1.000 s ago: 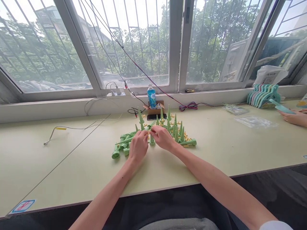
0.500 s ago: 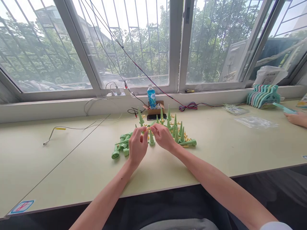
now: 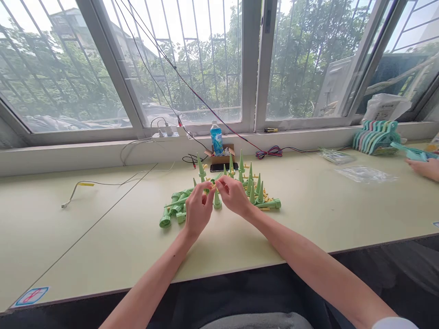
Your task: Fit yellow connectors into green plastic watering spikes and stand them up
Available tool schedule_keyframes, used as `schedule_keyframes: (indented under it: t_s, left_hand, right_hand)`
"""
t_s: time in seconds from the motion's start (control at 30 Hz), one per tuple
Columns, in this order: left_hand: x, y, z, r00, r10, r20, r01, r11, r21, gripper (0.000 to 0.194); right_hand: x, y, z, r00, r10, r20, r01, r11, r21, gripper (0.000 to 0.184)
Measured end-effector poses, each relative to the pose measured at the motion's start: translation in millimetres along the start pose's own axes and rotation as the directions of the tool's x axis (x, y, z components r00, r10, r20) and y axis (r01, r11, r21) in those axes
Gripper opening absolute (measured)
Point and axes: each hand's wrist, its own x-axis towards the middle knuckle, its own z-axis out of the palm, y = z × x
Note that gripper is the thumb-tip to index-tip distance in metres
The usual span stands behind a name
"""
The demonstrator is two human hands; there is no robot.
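Note:
My left hand (image 3: 199,205) and my right hand (image 3: 233,194) meet fingertip to fingertip over the middle of the table, both pinched closed. Between them is a small yellow plastic piece (image 3: 213,184), mostly hidden by the fingers. Just below the fingertips a green plastic spike (image 3: 216,200) stands upright. Beside my left hand lie several green spikes with round caps (image 3: 176,205). To the right of my right hand more green spikes (image 3: 259,193) stand point up among small yellow pieces (image 3: 267,198). One green spike (image 3: 270,204) lies on its side there.
Behind the spikes are a black phone (image 3: 219,167), a small cardboard box (image 3: 224,159) and a blue bottle (image 3: 216,139). Clear plastic bags (image 3: 365,174) and hangers (image 3: 375,137) lie to the right. Another person's hand (image 3: 425,168) holds a light-blue hanger (image 3: 413,152). A cable (image 3: 113,184) crosses the left side.
My fingertips have shifted very slightly around the yellow piece. At far right, the other person's hand and the light-blue hanger have turned and moved a little.

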Motion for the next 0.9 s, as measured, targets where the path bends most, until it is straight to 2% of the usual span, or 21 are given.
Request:
schedule_keyframes:
  t_s: [0.47, 0.9]
  left_hand:
    - [1.1, -0.5, -1.1, 0.996, -0.078, 0.030, 0.079, 0.996, -0.029, 0.015]
    - [1.9, 1.2, -1.4, 0.997, -0.061, 0.046, 0.063, 0.997, -0.047, 0.017]
  right_hand:
    - [0.6, -3.7, -1.6, 0.998, 0.008, -0.064, -0.009, 1.000, -0.013, 0.028]
    - [0.4, -5.4, -1.5, 0.998, 0.043, -0.052, -0.044, 0.999, -0.017, 0.028]
